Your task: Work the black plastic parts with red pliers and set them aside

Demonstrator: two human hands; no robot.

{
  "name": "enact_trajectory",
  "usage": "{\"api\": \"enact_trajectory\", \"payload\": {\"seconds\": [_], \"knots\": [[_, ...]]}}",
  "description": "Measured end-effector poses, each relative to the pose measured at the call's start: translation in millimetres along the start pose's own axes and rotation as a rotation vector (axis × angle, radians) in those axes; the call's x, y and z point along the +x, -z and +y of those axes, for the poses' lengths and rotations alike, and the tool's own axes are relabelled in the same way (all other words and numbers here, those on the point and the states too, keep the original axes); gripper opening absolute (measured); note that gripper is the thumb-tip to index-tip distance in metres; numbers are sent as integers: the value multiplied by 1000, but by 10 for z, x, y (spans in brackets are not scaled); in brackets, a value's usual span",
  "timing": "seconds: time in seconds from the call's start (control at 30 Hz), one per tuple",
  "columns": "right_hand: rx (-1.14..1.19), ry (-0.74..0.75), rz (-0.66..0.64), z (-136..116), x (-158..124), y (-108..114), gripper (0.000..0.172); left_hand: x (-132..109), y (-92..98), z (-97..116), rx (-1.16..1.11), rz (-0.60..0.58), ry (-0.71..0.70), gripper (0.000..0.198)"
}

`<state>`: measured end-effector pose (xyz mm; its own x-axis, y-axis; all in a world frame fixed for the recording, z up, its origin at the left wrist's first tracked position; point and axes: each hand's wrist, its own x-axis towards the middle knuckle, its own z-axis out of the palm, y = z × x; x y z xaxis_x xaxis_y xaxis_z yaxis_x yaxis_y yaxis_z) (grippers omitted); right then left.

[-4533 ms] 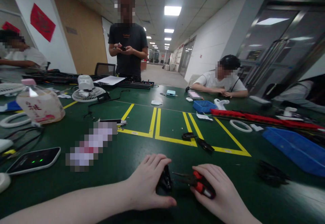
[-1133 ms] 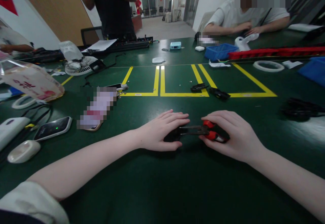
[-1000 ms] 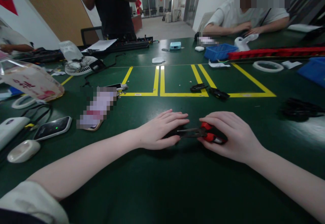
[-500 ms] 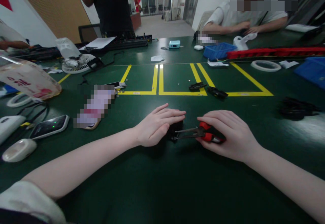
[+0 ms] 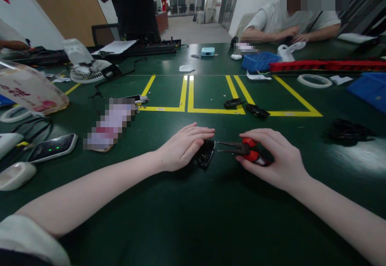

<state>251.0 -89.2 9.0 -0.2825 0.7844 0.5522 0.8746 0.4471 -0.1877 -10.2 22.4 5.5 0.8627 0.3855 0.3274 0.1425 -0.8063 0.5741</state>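
A small black part [image 5: 206,154], perhaps a plastic housing, lies on the green table [image 5: 169,217]. My left hand [image 5: 183,148] is closed over its left and upper side, and the fingers cover some of it. To its right, my right hand [image 5: 276,157] grips red-handled needle-nose pliers [image 5: 245,148]. Their jaws are spread and point left, with the tips just short of the black part. Two other black parts, a left one [image 5: 233,103] and a right one [image 5: 257,111], rest by the yellow tape lines.
On the left lie a phone [image 5: 111,127], a dark-screened device [image 5: 53,148], a plastic bag [image 5: 30,87] and a white fan [image 5: 87,71]. A black bundle [image 5: 350,131] and a blue bin [image 5: 369,91] are at right. Two people are across the table, one standing, one seated.
The pliers have drawn back to the right, off the black part, and their jaws have spread wider. The black part has turned and shows more of its face. My left hand stays on it.
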Motion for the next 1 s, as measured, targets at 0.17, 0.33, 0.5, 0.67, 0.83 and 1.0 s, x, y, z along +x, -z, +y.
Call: {"api": "enact_trajectory", "payload": {"seconds": [0.17,0.33,0.5,0.67,0.83,1.0], "knots": [[-9,19,-22,1,-4,0,40,11,-13,-26,11,-8,4,43],[-49,-27,-94,27,9,-20,36,22,5,-4,39,-17,-9,39],[-55,-199,-169,82,45,-67,41,28,35,35,61,-48,-25,37],[-84,-255,-221,65,56,-66,48,30,-6,27,179,-110,16,64],[-113,-299,-234,55,49,-91,52,43,-34,33,224,-114,63,70],[-84,-265,-147,70,78,-11,48,35,-27,37,214,-105,54,66]]}}
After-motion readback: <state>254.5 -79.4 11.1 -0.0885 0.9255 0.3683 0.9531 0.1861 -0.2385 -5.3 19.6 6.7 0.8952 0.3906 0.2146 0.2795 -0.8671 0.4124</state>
